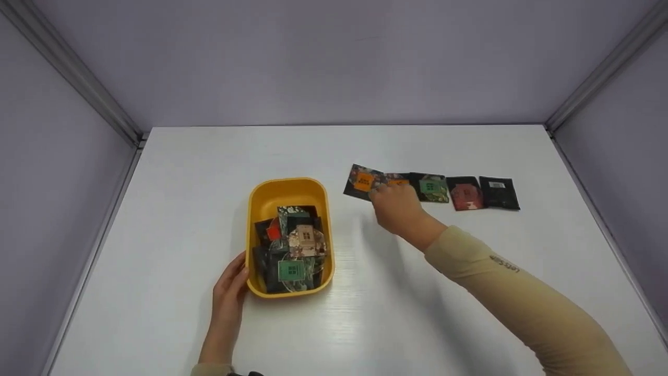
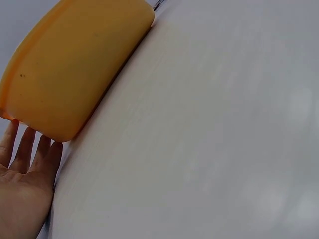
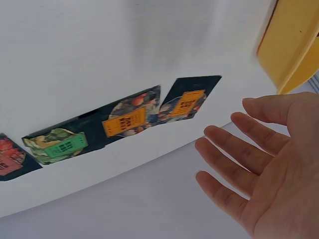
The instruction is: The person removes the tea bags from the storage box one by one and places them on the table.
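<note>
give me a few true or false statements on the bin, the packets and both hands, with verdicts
1. The left hand touches the bin. True.
2. The right hand grips a packet. False: its fingers hold nothing.
3. Five packets lie in a row on the table. True.
4. The bin is empty. False: several packets lie in it.
5. In the head view, the row's rightmost packet bears a small white label. True.
6. In the head view, the bin stands right of the row. False: it stands left.
</note>
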Available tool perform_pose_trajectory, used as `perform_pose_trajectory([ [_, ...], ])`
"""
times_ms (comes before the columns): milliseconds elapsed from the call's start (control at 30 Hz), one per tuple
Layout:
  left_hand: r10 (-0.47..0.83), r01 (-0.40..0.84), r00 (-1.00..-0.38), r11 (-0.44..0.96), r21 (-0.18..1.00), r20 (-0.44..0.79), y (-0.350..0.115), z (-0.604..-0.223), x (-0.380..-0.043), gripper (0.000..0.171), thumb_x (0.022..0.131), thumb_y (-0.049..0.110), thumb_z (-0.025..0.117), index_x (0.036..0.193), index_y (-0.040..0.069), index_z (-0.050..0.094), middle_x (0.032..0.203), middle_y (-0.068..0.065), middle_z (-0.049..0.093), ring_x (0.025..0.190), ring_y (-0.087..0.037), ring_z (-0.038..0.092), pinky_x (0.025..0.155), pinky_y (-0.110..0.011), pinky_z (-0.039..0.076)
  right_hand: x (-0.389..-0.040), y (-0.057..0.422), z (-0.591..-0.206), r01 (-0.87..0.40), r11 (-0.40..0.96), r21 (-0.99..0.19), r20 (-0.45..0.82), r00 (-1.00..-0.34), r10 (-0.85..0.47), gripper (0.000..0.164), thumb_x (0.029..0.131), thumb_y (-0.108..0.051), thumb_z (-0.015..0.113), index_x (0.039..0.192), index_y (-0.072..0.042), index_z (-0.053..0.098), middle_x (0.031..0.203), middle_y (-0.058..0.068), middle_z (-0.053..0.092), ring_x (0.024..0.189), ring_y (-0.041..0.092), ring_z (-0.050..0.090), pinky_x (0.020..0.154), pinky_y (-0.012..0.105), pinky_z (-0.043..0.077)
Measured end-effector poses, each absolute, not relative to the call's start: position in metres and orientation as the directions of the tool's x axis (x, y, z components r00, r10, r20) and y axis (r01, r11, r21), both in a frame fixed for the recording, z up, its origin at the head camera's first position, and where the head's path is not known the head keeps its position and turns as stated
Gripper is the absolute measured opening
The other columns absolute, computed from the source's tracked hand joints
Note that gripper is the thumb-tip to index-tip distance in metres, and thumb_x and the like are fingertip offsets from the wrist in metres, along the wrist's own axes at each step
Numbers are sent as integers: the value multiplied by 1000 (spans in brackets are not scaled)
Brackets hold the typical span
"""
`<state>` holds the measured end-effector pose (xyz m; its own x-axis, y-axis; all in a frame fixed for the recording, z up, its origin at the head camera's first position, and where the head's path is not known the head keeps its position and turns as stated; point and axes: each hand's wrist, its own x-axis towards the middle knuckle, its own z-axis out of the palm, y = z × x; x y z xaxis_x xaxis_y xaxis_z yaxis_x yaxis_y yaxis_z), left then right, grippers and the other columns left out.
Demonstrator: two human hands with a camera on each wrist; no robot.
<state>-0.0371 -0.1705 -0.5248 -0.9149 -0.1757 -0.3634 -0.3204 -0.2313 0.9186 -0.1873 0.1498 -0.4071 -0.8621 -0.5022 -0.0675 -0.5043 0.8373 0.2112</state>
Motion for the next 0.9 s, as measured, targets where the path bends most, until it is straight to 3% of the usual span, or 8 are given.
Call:
perform_pose_trajectory([
  [200,-177,-320,-914,-242,916,-366,-170,-524,-38,53,102,33,55,150,13,42,153,3,39,137,-11,38,115,-30,31,-183,112,-392,-537,815,216,-124,-843,-523,23,95,-17,64,113,-4,68,103,13,70,93,29,65,82,44,57],
  [400,-165,-283,-930,-249,926,-328,-170,-524,-37,53,103,30,54,150,10,40,154,0,38,138,-12,37,115,-29,32,-174,77,-388,-611,764,208,-115,-791,-601,17,98,-18,61,106,-6,68,88,9,67,79,24,62,72,38,57],
  [600,-164,-274,-934,-244,930,-319,-170,-525,-35,54,103,31,54,150,9,40,153,0,39,139,-13,36,116,-32,30,-163,45,-388,-669,711,217,-170,-743,-647,23,95,-25,65,109,-7,69,89,6,68,78,21,60,71,35,56],
  [900,-156,-296,-927,-257,920,-342,-172,-524,-36,52,102,33,55,148,12,42,152,4,40,138,-10,35,116,-30,31,-152,17,-391,-697,686,207,-210,-717,-665,15,94,-24,65,89,-12,72,74,1,66,64,16,54,62,33,57],
])
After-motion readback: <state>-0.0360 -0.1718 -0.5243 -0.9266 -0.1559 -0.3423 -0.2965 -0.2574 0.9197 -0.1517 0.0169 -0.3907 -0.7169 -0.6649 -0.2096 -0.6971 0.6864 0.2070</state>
